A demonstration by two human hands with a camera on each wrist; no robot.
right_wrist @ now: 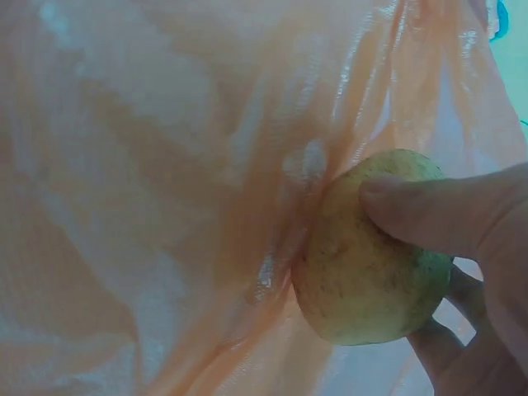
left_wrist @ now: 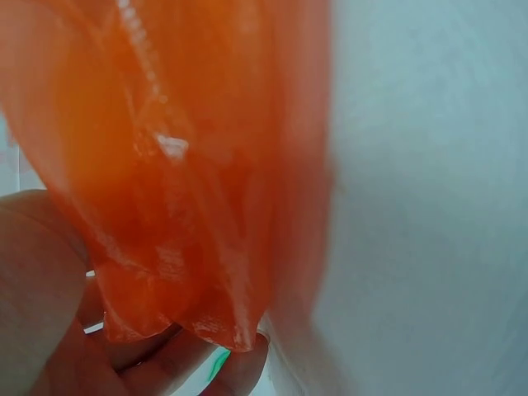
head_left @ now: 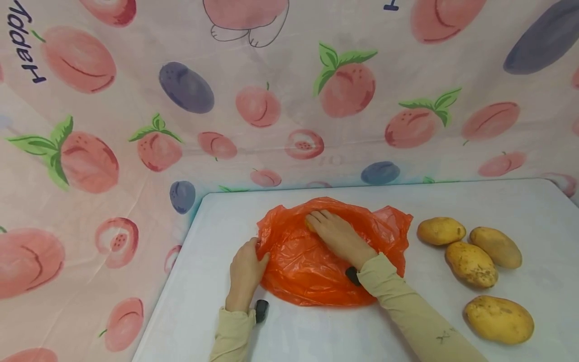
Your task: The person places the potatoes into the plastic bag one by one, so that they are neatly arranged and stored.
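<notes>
An orange-red plastic bag (head_left: 307,256) lies spread on the white table with its mouth open. My right hand (head_left: 336,234) reaches into it and grips a yellow potato (right_wrist: 371,280), thumb on top and fingers around the far side. Most of that potato is hidden by the hand in the head view. At the bag's left edge, my left hand (head_left: 246,266) holds the plastic between thumb and fingers; the left wrist view shows the film (left_wrist: 190,206) hanging between them, hiding part of the fingers.
Several more potatoes lie on the table to the right: three in a cluster, with one potato (head_left: 499,320) nearer the front. A fruit-print cloth (head_left: 280,65) hangs behind the white table (head_left: 316,332) and along its left side.
</notes>
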